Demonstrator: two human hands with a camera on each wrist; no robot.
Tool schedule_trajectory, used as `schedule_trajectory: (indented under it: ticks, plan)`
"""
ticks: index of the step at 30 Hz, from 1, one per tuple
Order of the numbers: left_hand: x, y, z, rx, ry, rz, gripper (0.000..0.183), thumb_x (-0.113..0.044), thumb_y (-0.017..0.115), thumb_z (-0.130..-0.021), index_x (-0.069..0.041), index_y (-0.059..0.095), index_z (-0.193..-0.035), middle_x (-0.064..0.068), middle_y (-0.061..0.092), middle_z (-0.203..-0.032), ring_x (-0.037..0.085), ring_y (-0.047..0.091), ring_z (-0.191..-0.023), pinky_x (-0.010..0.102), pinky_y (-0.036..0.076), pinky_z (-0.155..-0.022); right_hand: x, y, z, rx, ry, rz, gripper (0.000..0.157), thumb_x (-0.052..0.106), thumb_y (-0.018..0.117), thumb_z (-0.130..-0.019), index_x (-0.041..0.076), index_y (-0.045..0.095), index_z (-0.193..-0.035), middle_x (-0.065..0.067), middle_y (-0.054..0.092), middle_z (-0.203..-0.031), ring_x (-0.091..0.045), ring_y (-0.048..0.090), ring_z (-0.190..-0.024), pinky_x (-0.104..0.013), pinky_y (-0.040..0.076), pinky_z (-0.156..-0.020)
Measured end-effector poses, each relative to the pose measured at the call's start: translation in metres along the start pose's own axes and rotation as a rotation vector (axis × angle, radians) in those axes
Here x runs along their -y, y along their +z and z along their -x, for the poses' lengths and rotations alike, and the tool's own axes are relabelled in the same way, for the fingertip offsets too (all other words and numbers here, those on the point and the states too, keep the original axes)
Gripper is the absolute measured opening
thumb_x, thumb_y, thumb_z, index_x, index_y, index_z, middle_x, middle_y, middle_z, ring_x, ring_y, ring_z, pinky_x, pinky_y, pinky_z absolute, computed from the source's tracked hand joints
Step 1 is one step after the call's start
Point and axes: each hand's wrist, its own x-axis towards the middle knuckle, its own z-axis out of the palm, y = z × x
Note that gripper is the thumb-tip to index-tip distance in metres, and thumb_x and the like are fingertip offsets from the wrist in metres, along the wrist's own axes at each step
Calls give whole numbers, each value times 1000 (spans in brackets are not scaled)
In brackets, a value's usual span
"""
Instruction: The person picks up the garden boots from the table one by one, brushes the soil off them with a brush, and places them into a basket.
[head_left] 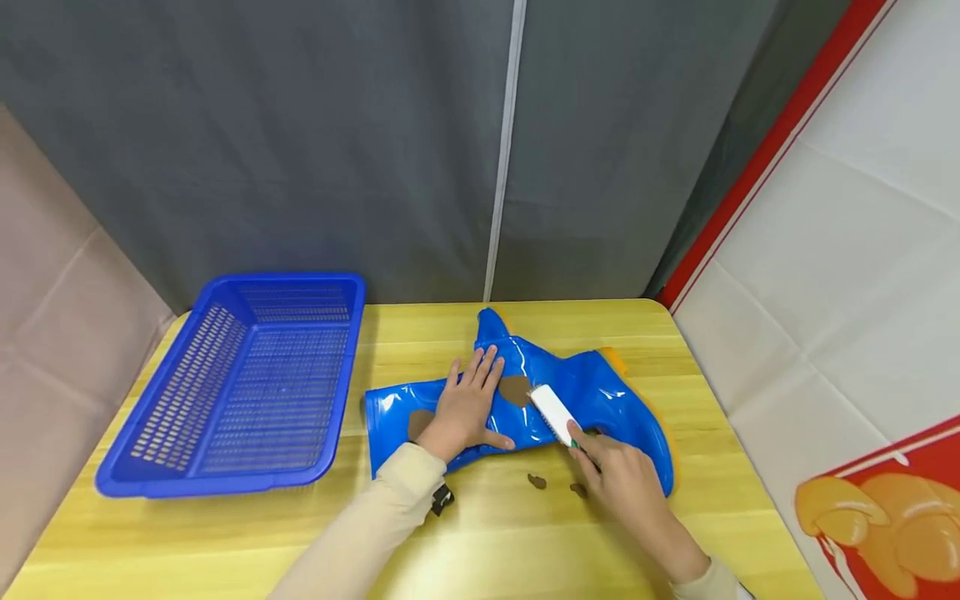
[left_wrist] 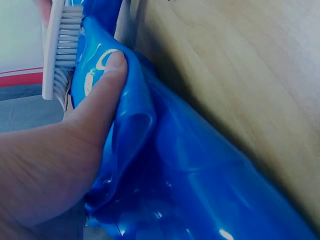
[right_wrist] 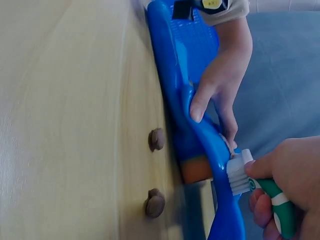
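A glossy blue rain boot (head_left: 611, 400) with a yellow-orange sole lies on its side, its shaft to the left. My left hand (head_left: 465, 412) presses on the shaft with fingers spread; its thumb (left_wrist: 102, 97) lies along a fold in the left wrist view. My right hand (head_left: 622, 475) grips a scrubbing brush (head_left: 553, 412) with a white head and a green-and-white handle (right_wrist: 272, 200). The bristles (right_wrist: 236, 175) touch the boot beside a brown, mud-like patch (head_left: 514, 390). Another brown patch (head_left: 420, 423) sits near the left wrist, partly covered.
Small brown lumps (head_left: 537, 482) lie on the wooden table (head_left: 480, 558) in front of the boot. A blue plastic basket (head_left: 345, 383) stands at the left. Behind the table hangs a grey curtain (head_left: 337, 150); a white panel (head_left: 847, 275) bounds the right side.
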Motion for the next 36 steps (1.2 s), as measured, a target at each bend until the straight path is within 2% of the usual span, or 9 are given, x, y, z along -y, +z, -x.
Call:
schedule_trajectory:
  ticks: [5,12,16,21,25,30,32,36]
  plan:
    - [0,4,-3,20,-6,-14,136,-85,66,-62,-15,6,-161,6,-2,-170,28,0,-158,55,9,-127,2,-4,1,14,15,12,43,18,82,-80,19,72,-123,11,54,-59,0,29,-52,-16,27,-48]
    - [1,14,-2,-6,-9,-14,135,-86,66,-61,-17,7,-161,4,-3,-170,26,0,-158,55,11,-126,5,-7,8,32,44,23,43,19,82,-80,19,72,-122,6,68,-70,-1,37,-54,-17,30,-49]
    - [2,11,-2,3,-12,-3,134,-84,68,-62,-17,5,-161,4,-4,-170,26,-1,-158,55,10,-127,6,-8,9,31,61,6,42,19,82,-80,18,73,-122,4,71,-73,-2,37,-55,-16,29,-49]
    - [2,5,0,19,-19,20,133,-82,70,-63,-17,6,-161,4,-3,-170,26,-1,-158,56,9,-127,5,-12,11,37,61,1,42,17,83,-79,18,73,-120,3,68,-67,-2,34,-53,-16,29,-48]
    - [1,3,1,26,-22,27,133,-81,70,-63,-17,6,-161,4,-3,-170,26,-1,-158,55,8,-127,2,-18,10,73,89,-23,41,16,82,-80,19,73,-120,10,56,-58,0,28,-50,-16,27,-46]
    - [3,4,1,30,-21,39,133,-82,69,-63,-17,5,-161,3,-5,-170,26,-3,-158,56,8,-127,-6,-23,2,102,99,-19,39,18,78,-85,20,72,-123,10,42,-53,0,25,-48,-18,25,-46]
    - [3,5,1,34,-19,47,133,-81,69,-64,-17,5,-161,4,-5,-170,26,-3,-158,56,8,-127,-10,-25,-1,96,98,-6,37,18,75,-87,18,71,-124,7,49,-55,-1,26,-48,-18,25,-46]
    - [1,0,3,30,-11,63,132,-79,71,-65,-15,6,-161,5,-3,-170,27,-1,-158,56,9,-127,-15,-29,-8,50,122,-30,37,18,73,-90,15,69,-126,4,51,-55,-3,26,-47,-19,25,-45]
